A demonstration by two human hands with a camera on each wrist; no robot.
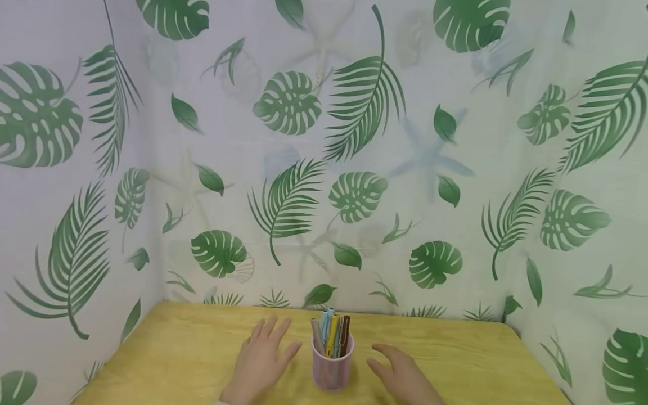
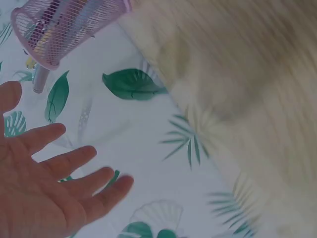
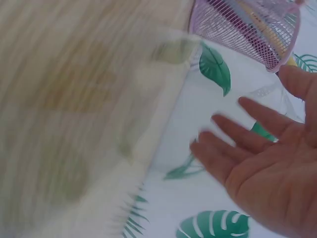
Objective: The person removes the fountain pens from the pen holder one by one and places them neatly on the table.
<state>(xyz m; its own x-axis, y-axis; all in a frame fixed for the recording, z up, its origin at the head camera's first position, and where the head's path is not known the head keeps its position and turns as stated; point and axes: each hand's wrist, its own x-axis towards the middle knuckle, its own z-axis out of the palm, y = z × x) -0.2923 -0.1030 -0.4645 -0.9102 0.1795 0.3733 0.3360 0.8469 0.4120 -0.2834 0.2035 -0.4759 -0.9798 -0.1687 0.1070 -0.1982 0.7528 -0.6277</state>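
Note:
A pink mesh pen cup (image 1: 331, 374) stands upright on the wooden table between my two hands. It holds several pens, among them a yellow pen (image 1: 332, 336), a dark brown pen (image 1: 345, 336), a grey pen (image 1: 317, 335) and light blue ones. To the cup's left, my left hand (image 1: 261, 358) has its fingers spread and holds nothing. On the other side my right hand (image 1: 400, 376) is likewise empty, fingers extended toward the cup. Both wrist views show the mesh cup (image 2: 74, 29) apart from the open palms; the right thumb overlaps its rim region in the right wrist view.
The yellow wood-grain table (image 1: 202, 337) reaches back to a white curtain (image 1: 304, 152) printed with green leaves, which also runs along the left and right sides. No other objects show on the tabletop.

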